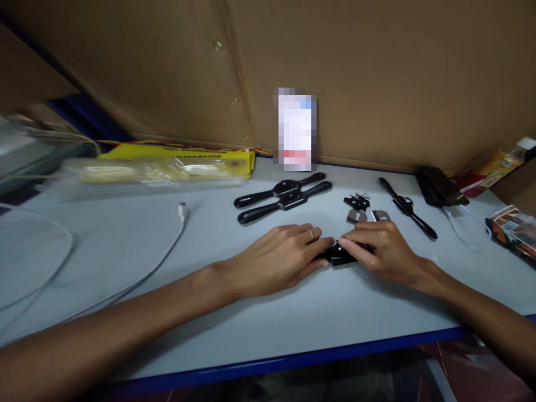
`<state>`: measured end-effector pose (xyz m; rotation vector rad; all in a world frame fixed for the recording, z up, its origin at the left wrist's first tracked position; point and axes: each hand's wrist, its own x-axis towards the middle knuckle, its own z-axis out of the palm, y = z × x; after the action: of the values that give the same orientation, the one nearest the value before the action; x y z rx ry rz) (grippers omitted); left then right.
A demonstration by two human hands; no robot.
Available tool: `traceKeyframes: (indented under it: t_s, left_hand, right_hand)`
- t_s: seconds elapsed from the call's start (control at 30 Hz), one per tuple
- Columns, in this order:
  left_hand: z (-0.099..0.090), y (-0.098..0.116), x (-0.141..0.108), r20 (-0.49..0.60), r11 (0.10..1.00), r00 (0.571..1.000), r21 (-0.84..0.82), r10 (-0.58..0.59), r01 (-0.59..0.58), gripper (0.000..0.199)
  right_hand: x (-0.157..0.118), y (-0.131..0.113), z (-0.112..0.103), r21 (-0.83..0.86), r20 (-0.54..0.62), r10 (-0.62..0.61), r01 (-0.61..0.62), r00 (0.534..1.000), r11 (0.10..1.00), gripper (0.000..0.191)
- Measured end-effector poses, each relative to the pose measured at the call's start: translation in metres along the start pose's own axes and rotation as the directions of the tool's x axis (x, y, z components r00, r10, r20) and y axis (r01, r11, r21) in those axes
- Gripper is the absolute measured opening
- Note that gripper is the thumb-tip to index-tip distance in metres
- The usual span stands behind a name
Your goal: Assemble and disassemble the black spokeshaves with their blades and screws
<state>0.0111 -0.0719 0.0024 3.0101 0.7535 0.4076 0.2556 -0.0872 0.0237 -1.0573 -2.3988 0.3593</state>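
Observation:
Low over the table, my left hand point(288, 257), with a ring on one finger, grips the left end of a black two-handled tool point(342, 255). The fingers of my right hand point(383, 251) close on its middle and right side, hiding that handle. Just beyond my right hand lie two flat metal blades point(356, 216), small black plates point(357, 202) and small screws point(365, 195). Two similar black tools point(288, 199) rest side by side behind my left hand. Another black tool point(408, 208) lies slanted to the right.
A blurred upright panel point(295, 131) leans on the cardboard wall point(377, 84). Plastic-wrapped items point(154, 170) lie at the back left, a white cable point(167, 245) at the left. Right: a black device point(439, 187) and packets point(517, 229). The table's blue edge point(272, 365) runs in front.

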Motion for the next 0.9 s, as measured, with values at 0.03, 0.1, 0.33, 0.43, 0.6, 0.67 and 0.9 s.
traceKeyframes:
  t_s: [0.03, 0.1, 0.33, 0.43, 0.6, 0.67, 0.9]
  left_hand:
    - [-0.0002, 0.0001, -0.0001, 0.005, 1.000, 1.000, -0.003, -0.003, 0.003, 0.034]
    - [-0.0005, 0.0002, -0.0003, 0.013, 1.000, 1.000, -0.013, -0.007, 0.007, 0.034]
    - [0.0007, -0.0007, -0.0007, -0.020, 0.999, 1.000, -0.050, -0.011, 0.010, 0.037]
    - [0.0009, -0.0008, -0.0004, -0.013, 0.999, 1.000, -0.035, -0.006, 0.006, 0.037]
    - [0.0006, -0.0003, -0.0008, -0.024, 0.999, 1.000, -0.040, -0.005, 0.004, 0.037]
    - [0.0005, -0.0001, -0.0009, -0.020, 0.999, 1.000, -0.038, -0.004, 0.003, 0.037]
    - [0.0005, -0.0002, -0.0004, -0.016, 1.000, 1.000, -0.020, 0.001, -0.001, 0.038]
  right_hand:
    - [-0.0003, 0.0009, 0.0000, -0.023, -0.011, -0.001, 0.001, 1.000, 1.000, 0.039]
    - [-0.0005, 0.0012, -0.0003, -0.039, -0.017, -0.003, 0.003, 1.000, 0.999, 0.042]
    - [-0.0001, -0.0014, -0.0007, 0.028, -0.014, -0.039, 0.039, 0.999, 0.999, 0.041]
    - [-0.0006, 0.0006, -0.0009, -0.046, -0.036, -0.019, 0.017, 0.999, 0.999, 0.040]
    - [-0.0009, -0.0010, -0.0007, 0.028, 0.006, -0.058, 0.058, 0.998, 0.998, 0.041]
    - [-0.0011, -0.0009, -0.0005, 0.019, 0.005, -0.047, 0.047, 0.999, 0.999, 0.038]
    - [-0.0025, 0.0017, -0.0003, -0.009, 0.016, -0.056, 0.056, 0.998, 0.998, 0.043]
